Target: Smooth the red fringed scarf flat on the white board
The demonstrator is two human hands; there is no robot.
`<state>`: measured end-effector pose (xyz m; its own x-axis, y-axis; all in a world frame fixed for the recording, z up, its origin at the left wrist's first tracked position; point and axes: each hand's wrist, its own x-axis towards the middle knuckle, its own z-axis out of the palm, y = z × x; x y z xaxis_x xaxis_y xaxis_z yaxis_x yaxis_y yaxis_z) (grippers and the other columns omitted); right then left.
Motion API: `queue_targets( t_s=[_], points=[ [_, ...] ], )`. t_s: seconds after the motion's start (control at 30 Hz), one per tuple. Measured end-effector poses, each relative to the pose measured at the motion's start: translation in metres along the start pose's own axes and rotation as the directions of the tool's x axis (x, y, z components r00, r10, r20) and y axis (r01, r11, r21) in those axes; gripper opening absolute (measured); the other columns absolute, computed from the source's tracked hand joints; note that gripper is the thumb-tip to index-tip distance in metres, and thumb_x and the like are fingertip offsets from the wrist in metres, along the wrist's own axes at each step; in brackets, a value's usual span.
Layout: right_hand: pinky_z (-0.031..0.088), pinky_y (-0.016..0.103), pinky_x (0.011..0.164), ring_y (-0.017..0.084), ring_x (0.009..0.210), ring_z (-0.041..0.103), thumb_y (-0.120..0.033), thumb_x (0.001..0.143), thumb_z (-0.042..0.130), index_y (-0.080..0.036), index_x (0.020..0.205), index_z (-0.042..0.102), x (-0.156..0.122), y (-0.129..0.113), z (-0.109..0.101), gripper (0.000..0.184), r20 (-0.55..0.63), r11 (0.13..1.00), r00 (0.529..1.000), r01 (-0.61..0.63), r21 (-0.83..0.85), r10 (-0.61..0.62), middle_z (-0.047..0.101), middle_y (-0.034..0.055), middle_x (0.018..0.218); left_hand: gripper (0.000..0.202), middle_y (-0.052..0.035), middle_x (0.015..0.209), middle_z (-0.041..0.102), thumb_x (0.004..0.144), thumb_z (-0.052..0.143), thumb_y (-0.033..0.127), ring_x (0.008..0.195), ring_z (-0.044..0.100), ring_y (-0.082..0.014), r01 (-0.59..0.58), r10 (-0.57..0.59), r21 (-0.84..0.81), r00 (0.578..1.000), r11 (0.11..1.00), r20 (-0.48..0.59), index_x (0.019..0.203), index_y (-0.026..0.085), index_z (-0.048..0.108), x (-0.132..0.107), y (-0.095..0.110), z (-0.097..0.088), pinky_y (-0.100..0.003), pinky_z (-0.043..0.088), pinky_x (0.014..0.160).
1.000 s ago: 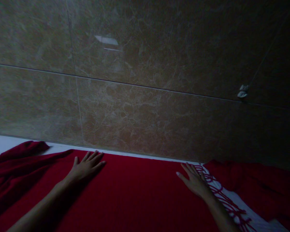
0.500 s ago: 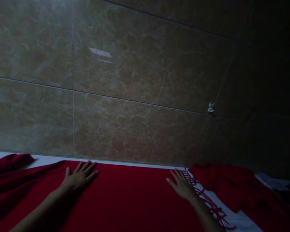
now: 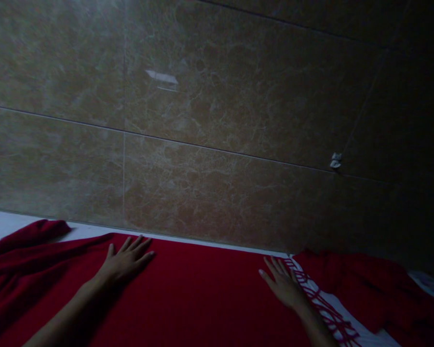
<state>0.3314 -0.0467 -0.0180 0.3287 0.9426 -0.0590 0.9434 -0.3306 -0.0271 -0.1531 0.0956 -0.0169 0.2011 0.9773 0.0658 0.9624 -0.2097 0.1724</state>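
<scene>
A red fringed cloth (image 3: 202, 294) is spread over a white surface along the bottom of the view. My left hand (image 3: 128, 259) lies flat near its far edge, fingers spread, with folds of the cloth to its left. Close to the fringe (image 3: 320, 301) at the cloth's right end, my right hand (image 3: 282, 284) also rests palm down with its fingers apart. Neither hand grips anything. The near part of the cloth runs out of view.
Behind the white surface (image 3: 0, 225) rises a brown marbled tile wall (image 3: 210, 183). Another red cloth (image 3: 365, 284) lies crumpled at the right, beyond the fringe. A small white fitting (image 3: 335, 160) is on the wall. The right side is very dark.
The whole scene has shifted slightly to the right as the camera turned. Both hands stay flat on the red cloth at nearly the same spots.
</scene>
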Motion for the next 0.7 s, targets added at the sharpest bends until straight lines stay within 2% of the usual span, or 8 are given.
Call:
queue_targets(
  t_s=[0.13,0.27,0.33,0.43,0.47,0.6,0.7],
  points=[
    [0.011,0.056,0.126,0.029,0.157,0.009,-0.059,0.102,0.028,-0.02,0.162,0.024,0.004,0.003,0.004,0.072,-0.009,1.0,1.0,-0.002,0.006,0.002,0.016,0.0037,0.169,0.071,-0.0119,0.167,0.025,0.096,0.034,0.059,0.154,0.013,-0.0438,0.013,-0.013,-0.004,1.0,1.0,0.018,0.158,0.024,0.034,-0.002,0.004,-0.007,-0.08,0.01,0.116],
    [0.013,0.058,0.126,0.029,0.157,0.011,-0.059,0.103,0.028,-0.021,0.162,0.026,0.005,0.005,0.005,0.07,-0.034,1.0,0.999,-0.012,0.013,0.013,0.018,0.0036,0.169,0.063,-0.0089,0.168,0.023,0.098,0.033,0.054,0.156,0.008,-0.0433,-0.045,0.047,0.041,0.998,0.998,-0.043,0.156,0.03,0.041,-0.007,0.01,-0.016,-0.081,0.012,0.114],
    [0.011,0.06,0.125,0.03,0.157,0.012,-0.058,0.103,0.029,-0.021,0.162,0.028,0.005,0.004,0.003,0.069,-0.095,1.0,0.996,0.006,-0.009,-0.007,0.018,0.0058,0.169,0.063,-0.0078,0.169,0.023,0.099,0.031,0.054,0.156,0.007,-0.0425,-0.049,0.05,0.053,0.999,0.997,-0.017,0.157,0.031,0.038,-0.009,0.014,-0.018,-0.081,0.012,0.115],
    [0.008,0.063,0.124,0.031,0.157,0.009,-0.054,0.103,0.031,-0.023,0.162,0.028,0.005,-0.001,0.0,0.067,-0.2,0.996,0.976,0.077,-0.037,-0.083,0.015,0.0068,0.169,0.071,-0.0106,0.169,0.022,0.098,0.029,0.063,0.156,0.009,-0.0426,-0.015,0.013,0.029,0.998,0.999,0.057,0.159,0.028,0.033,-0.01,0.018,-0.019,-0.08,0.01,0.116],
    [0.01,0.063,0.124,0.03,0.157,0.009,-0.054,0.103,0.031,-0.023,0.162,0.028,0.005,-0.002,0.0,0.066,-0.189,0.995,0.977,0.097,-0.025,-0.1,0.015,0.0065,0.169,0.074,-0.0108,0.169,0.021,0.097,0.029,0.066,0.156,0.009,-0.0426,-0.008,0.006,0.023,0.997,1.0,0.072,0.159,0.027,0.032,-0.009,0.019,-0.019,-0.08,0.009,0.116],
    [0.012,0.064,0.123,0.031,0.157,0.011,-0.057,0.101,0.032,-0.024,0.161,0.031,0.01,-0.002,0.008,0.068,-0.017,0.994,0.995,0.098,0.056,-0.097,0.02,0.0064,0.169,0.077,-0.0098,0.169,0.019,0.095,0.03,0.069,0.156,0.007,-0.0432,0.011,-0.013,0.017,0.996,1.0,0.089,0.16,0.027,0.031,-0.006,0.017,-0.018,-0.08,0.008,0.116],
    [0.012,0.063,0.124,0.032,0.156,0.012,-0.061,0.1,0.034,-0.025,0.161,0.031,0.015,0.002,0.015,0.071,-0.018,0.994,0.996,0.09,0.062,-0.09,0.023,0.0065,0.168,0.078,-0.0108,0.169,0.018,0.095,0.03,0.07,0.156,0.009,-0.0439,0.022,-0.023,0.012,0.995,1.0,0.094,0.16,0.026,0.032,-0.004,0.013,-0.017,-0.079,0.009,0.116]
  ],
)
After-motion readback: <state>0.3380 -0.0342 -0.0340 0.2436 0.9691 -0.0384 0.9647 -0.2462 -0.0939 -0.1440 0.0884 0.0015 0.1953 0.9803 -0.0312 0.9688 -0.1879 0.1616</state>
